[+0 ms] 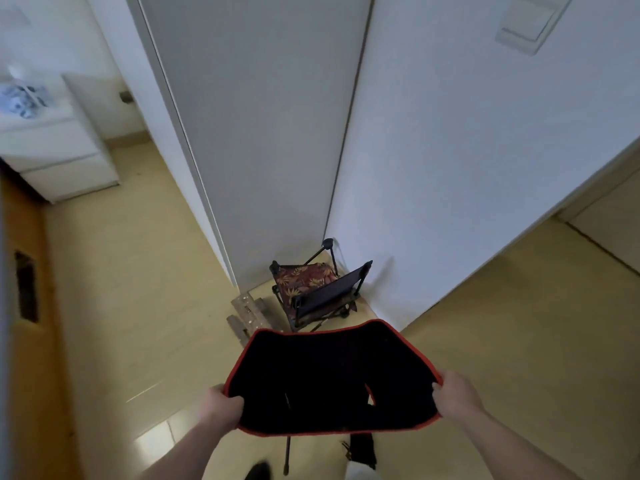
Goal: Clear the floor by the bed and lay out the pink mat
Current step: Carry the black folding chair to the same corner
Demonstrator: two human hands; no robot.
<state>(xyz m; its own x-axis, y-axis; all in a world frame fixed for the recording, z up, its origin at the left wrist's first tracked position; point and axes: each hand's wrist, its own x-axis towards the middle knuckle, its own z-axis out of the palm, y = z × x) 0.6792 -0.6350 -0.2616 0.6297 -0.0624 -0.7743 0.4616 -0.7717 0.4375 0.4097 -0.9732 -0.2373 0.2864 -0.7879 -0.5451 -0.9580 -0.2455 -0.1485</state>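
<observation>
I hold a black fabric seat with a red border (332, 375) in front of me above the floor; it looks like a folding camp chair seen from behind, with thin legs hanging below it. My left hand (221, 407) grips its left edge and my right hand (457, 393) grips its right edge. No pink mat and no bed are in view.
A second small folding chair (318, 292) with a leaf-pattern seat stands in the corner by a white door (263, 133). A wooden piece (247, 315) lies on the floor beside it. White drawers (59, 147) stand at the far left. A brown wooden panel (27, 306) runs along the left edge.
</observation>
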